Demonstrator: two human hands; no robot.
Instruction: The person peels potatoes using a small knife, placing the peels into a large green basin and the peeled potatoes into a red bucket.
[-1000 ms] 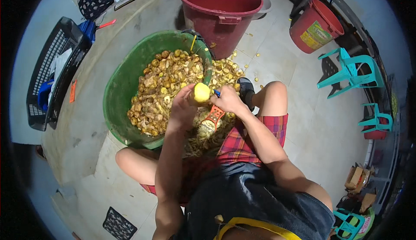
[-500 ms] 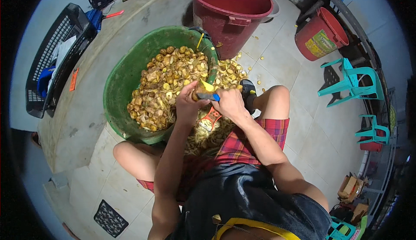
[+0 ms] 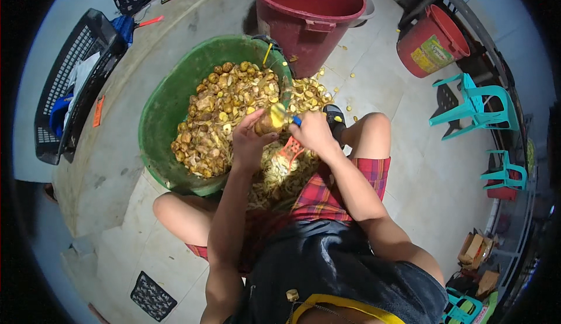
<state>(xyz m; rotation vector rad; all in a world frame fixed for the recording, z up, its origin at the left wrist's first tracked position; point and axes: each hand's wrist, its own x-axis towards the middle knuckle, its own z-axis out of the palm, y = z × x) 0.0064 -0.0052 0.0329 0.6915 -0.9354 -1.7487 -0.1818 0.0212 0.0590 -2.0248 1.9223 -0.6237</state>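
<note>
Part-peeled tuber (image 3: 267,124): in the left hand (image 3: 249,138), fingers curled round its side. Right hand (image 3: 315,132) closed on a blue-handled knife (image 3: 297,120); blade blurred, by the yellow cut face. Orange perforated tool (image 3: 291,147) just below, over peelings (image 3: 273,179). Beyond: green tub (image 3: 153,128) heaped with brown-yellow pieces (image 3: 225,103), then large red bin (image 3: 292,39).

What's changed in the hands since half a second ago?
The right hand moved the blue-handled knife from the near side of the brown-skinned piece forward, to its yellow cut end. Nothing was let go: the left hand still holds the piece; the green tub stayed put.
</note>
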